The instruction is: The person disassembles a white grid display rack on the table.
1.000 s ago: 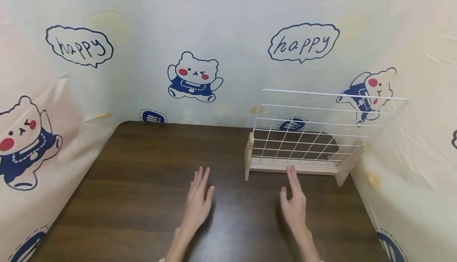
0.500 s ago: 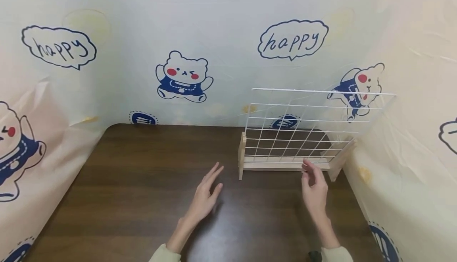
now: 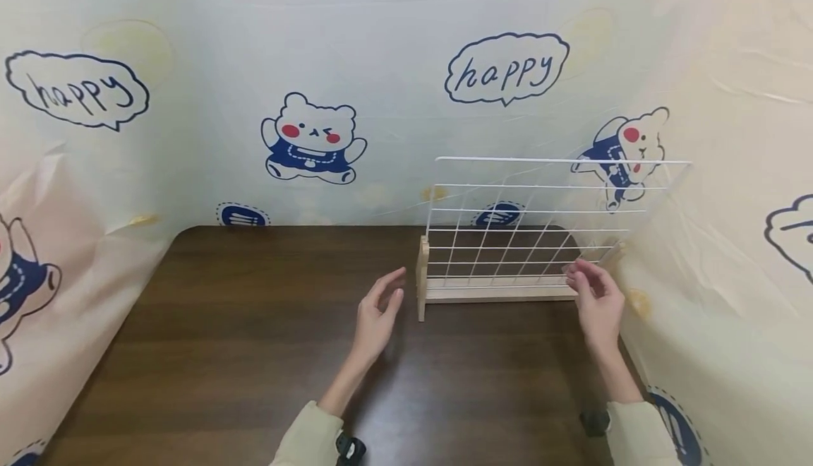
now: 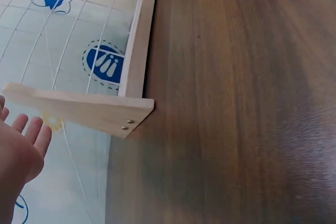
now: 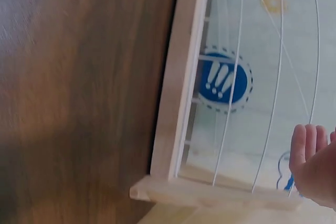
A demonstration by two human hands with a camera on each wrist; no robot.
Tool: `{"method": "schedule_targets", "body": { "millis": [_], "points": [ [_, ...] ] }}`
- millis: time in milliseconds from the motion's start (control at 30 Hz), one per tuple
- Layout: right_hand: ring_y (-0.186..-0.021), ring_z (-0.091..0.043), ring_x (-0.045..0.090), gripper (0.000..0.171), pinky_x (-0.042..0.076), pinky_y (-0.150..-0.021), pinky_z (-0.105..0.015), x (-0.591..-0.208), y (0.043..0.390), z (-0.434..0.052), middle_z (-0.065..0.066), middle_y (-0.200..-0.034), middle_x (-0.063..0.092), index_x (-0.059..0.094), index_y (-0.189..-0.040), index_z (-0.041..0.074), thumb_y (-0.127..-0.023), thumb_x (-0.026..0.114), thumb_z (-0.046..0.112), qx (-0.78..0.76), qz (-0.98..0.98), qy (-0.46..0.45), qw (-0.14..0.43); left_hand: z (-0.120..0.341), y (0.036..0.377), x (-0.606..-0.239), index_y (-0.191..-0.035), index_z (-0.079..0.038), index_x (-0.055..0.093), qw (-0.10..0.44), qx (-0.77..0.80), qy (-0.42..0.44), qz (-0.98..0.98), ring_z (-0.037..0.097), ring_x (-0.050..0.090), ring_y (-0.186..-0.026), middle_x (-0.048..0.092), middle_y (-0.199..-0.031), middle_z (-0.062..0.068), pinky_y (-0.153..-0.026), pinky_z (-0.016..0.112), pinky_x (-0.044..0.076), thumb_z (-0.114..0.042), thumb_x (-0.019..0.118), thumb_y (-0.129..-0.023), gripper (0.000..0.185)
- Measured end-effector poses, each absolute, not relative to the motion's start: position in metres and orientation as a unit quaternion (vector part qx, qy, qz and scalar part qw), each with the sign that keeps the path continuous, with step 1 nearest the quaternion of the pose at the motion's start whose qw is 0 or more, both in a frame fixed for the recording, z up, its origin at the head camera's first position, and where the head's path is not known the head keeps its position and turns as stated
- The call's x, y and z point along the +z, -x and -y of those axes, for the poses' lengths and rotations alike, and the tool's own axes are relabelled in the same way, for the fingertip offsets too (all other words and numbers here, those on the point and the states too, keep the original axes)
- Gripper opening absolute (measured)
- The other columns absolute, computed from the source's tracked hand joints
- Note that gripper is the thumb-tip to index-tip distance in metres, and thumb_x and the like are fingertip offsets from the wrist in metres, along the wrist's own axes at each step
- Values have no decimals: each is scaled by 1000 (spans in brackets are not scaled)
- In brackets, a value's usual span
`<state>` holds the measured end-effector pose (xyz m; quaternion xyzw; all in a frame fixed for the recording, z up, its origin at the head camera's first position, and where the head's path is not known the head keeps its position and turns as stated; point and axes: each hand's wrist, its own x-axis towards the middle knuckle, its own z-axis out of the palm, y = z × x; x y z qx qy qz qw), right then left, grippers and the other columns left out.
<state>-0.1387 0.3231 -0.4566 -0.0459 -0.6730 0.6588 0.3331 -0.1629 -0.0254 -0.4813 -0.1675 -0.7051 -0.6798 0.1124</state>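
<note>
our left hand (image 3: 376,314) hovers above the dark brown wooden worktop (image 3: 254,339), fingers loosely spread and holding nothing, just beside the left end of a white wire grid rack with a pale wooden base (image 3: 502,289). our right hand (image 3: 597,303) is raised at the rack's right end, fingers gently bent near the lowest wires and the wooden foot there; we cannot tell from the head view whether the fingertips touch the rack, and nothing is gripped. the rack stands upright at the far right of the worktop, its long wooden rail facing us and its wire panel rising towards the cream plastic sheeting printed with blue cartoon bears and "happy" speech bubbles (image 3: 317,63), which walls in the worktop on three sides. in the left wrist view, the rack's triangular left wooden foot (image 4: 89,113), fixed with two small screws, rests on the worktop close to our outstretched fingertips (image 4: 32,132). in the right wrist view, our straight fingers (image 5: 307,145) show beside the wires above the right wooden foot (image 5: 210,195).
</note>
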Motion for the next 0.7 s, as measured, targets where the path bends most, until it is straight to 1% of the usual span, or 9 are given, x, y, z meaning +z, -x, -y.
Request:
{"method": "schedule_targets", "body": {
  "millis": [100, 167, 267, 333, 467, 700],
  "points": [
    [-80, -12, 69, 23, 56, -74, -20, -459, 147, -339, -5, -90, 71, 57, -111, -21, -91, 57, -11, 688, 638, 74, 338, 23, 167, -469, -126, 12, 55, 109, -696, 165, 690, 38, 58, -115, 58, -127, 27, -98, 25, 48, 6, 55, -95, 32],
    [-79, -11, 69, 22, 56, -74, -20, -459, 151, -349, -4, -90, 71, 59, -111, -18, -91, 57, -11, 700, 619, 93, 344, 19, 173, -464, -124, 12, 56, 120, -701, 163, 684, 36, 59, -113, 59, -125, 27, -95, 19, 47, 5, 55, -95, 30],
    [-79, -12, 68, 21, 56, -74, -18, -453, 151, -362, -5, -89, 71, 60, -110, -16, -90, 55, -14, 698, 612, 101, 357, 12, 181, -455, -120, 13, 57, 136, -707, 163, 674, 42, 59, -110, 61, -120, 29, -90, 17, 49, 6, 55, -95, 27],
    [-79, -12, 68, 21, 56, -74, -18, -447, 151, -368, -5, -89, 71, 59, -109, -19, -89, 54, -16, 690, 616, 89, 371, 7, 187, -448, -118, 14, 57, 147, -705, 165, 674, 41, 60, -108, 61, -117, 30, -87, 16, 50, 6, 55, -95, 25],
    [-81, -13, 67, 20, 55, -76, -18, -431, 149, -371, -9, -90, 70, 57, -107, -23, -89, 53, -17, 666, 634, 64, 386, -2, 197, -434, -116, 15, 57, 171, -700, 179, 670, 41, 60, -104, 62, -112, 31, -82, 16, 50, 7, 56, -94, 24],
    [-88, -16, 66, 22, 53, -81, -17, -414, 150, -369, -12, -95, 68, 58, -110, -20, -90, 52, -14, 641, 659, 87, 384, -14, 211, -415, -113, 15, 59, 201, -695, 193, 663, 41, 61, -96, 63, -108, 30, -77, 19, 51, 10, 58, -92, 22]
  ]
}}
